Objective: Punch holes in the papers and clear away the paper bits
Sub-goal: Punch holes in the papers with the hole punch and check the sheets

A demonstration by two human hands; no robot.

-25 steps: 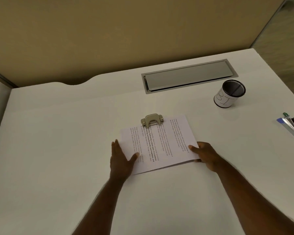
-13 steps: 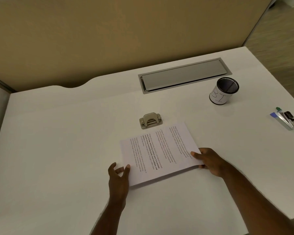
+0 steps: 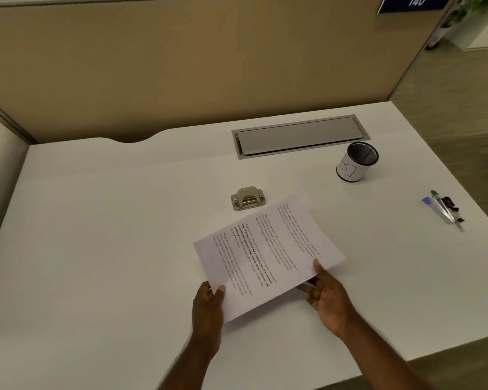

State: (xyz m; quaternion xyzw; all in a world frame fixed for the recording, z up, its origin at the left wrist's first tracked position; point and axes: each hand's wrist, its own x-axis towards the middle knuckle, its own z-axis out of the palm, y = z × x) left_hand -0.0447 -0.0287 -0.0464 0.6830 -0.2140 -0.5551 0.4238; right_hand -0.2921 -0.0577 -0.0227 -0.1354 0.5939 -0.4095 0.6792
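Both hands are on the papers, a thin printed stack w/ several blocks of text, held near the front-middle of the white desk. Left hand pinches the near-left corner, thumb on top of the sheet, fingers curled underneath. Right hand grips the near-right edge, thumb pressed on top, other fingers under the stack. The stack looks lifted at the near side, w/ a shadow under its front edge; can't tell if the far corner touches the desk. The hole punch, a small beige-metal one, sits on the desk just beyond the stack's far-left edge, apart from it, nothing in its slot. No paper bits that I can make out on the desktop. Further back & to the right is a grey cable tray lid set into the desk. Right of that stands a mesh pen cup w/ a white label wrapped round it, handwriting on the label, upright. Near the right edge of the desk lie a few small items: what looks like a pen w/ a green cap, something blue & a dark clip, too small to tell more. Behind the desk runs a tan partition, w/ a blue sign reading 140 at its top right.
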